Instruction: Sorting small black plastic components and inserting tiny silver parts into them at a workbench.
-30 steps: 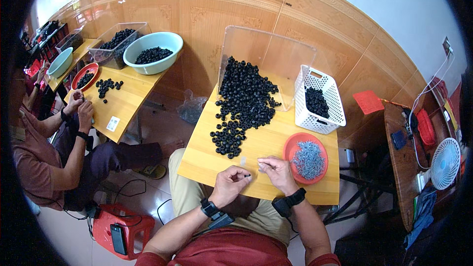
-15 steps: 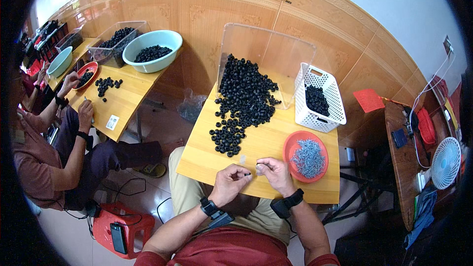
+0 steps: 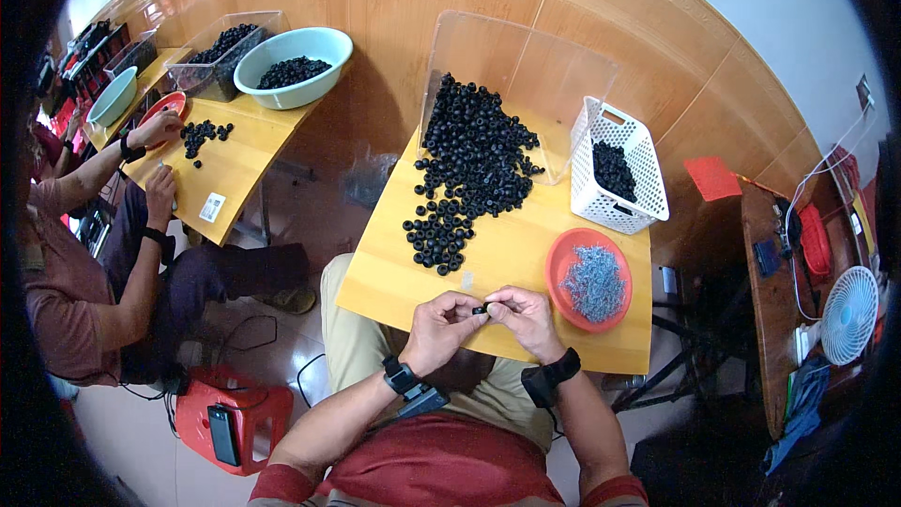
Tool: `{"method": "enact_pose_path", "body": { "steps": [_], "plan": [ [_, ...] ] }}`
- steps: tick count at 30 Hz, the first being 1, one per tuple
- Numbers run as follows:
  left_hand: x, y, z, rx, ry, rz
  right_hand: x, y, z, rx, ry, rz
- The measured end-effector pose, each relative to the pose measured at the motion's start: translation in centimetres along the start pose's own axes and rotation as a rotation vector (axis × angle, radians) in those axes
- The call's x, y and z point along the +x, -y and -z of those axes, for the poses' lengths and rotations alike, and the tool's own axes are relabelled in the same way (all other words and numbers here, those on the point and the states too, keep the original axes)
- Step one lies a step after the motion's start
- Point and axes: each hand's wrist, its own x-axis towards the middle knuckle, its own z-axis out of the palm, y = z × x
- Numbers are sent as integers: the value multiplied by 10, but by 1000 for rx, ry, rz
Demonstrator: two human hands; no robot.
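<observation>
My left hand (image 3: 437, 330) pinches a small black round piece (image 3: 480, 310) between thumb and fingertips, just over the table's front edge. My right hand (image 3: 527, 321) is closed beside it, its fingertips meeting the piece; anything else in that pinch is too small to make out. Beyond my hands lies a pile of black ring-like pieces (image 3: 479, 145), with a looser group (image 3: 439, 233) at its near end. To the right of my right hand, a red plate (image 3: 559, 307) carries a heap of small grey-blue metal bits (image 3: 594, 284).
A clear plastic bin (image 3: 526, 56) lies tipped behind the pile. A white basket (image 3: 633, 216) at the back right holds black pieces. At left, a co-worker's hand (image 3: 160, 127) works at another table (image 3: 246, 164) with a green basin (image 3: 333, 84). A fan (image 3: 849, 314) stands far right.
My hands have come together, the right fingertips now touching the black piece in my left. The view has shifted slightly. The co-worker's far hand has moved over their red plate.
</observation>
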Motion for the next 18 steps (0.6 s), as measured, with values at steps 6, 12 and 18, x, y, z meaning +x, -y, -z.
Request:
{"method": "enact_pose_path", "body": {
  "steps": [6, 12, 18],
  "plan": [
    [-2, -5, 0, -52, 20, 29, -3, 3, 3, 100, 30, -22],
    [-2, -5, -1, -13, 12, 5, -2, 8, 5, -2, 109, -8],
    [-2, -13, -1, -21, 23, 21, -2, 13, 4, 23, 114, -40]
  ]
}}
